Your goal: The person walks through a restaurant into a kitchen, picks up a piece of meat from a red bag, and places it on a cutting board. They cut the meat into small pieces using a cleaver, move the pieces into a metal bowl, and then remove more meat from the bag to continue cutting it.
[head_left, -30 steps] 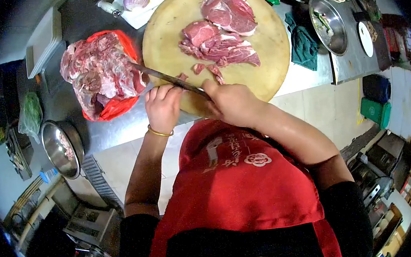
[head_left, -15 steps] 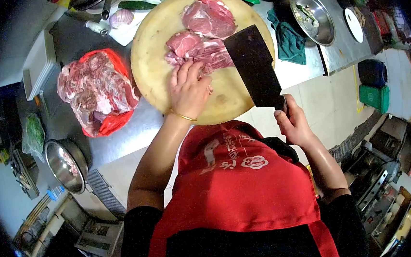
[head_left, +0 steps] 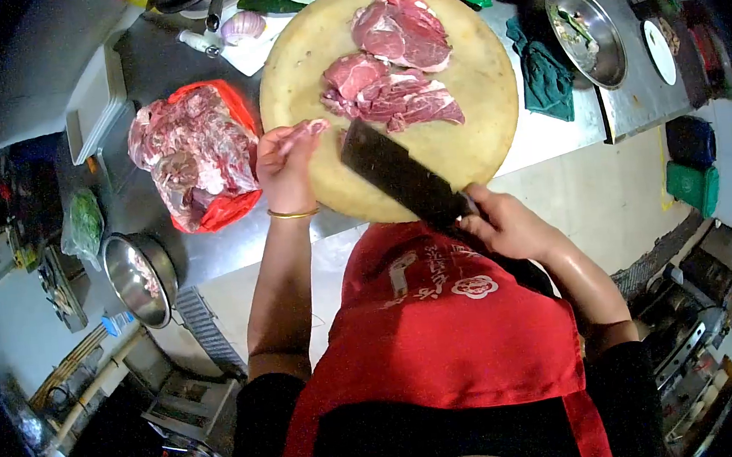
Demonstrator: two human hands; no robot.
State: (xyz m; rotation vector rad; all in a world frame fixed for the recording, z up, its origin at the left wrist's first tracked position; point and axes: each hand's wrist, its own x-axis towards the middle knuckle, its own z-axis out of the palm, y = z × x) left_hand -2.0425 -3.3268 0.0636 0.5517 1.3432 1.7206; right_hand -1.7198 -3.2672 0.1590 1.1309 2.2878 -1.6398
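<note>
My left hand (head_left: pixel 286 170) is raised at the left edge of the round chopping board (head_left: pixel 480 146), its fingers closed on a small scrap of meat (head_left: pixel 315 127). In my right hand (head_left: pixel 507 222) is the handle of a dark cleaver (head_left: pixel 400 172), whose blade slants across the board's near part, with its tip end towards my left hand. Just beyond the blade lies a partly cut piece of red meat (head_left: pixel 399 97). A rounder chunk of meat (head_left: pixel 402 35) rests farther back on the board.
Left of the board, a big slab of meat (head_left: pixel 192 152) lies on a red plastic bag (head_left: pixel 240 206). A steel bowl (head_left: pixel 161 270) with meat bits stands at the near left. At right are a green cloth (head_left: pixel 547 72) and another steel bowl (head_left: pixel 613 41). An onion (head_left: pixel 243 28) sits behind.
My left hand has come off the cut meat, moving left and lifting a scrap. The cleaver has swung down and left, nearer the board's front. The view has shifted slightly.
</note>
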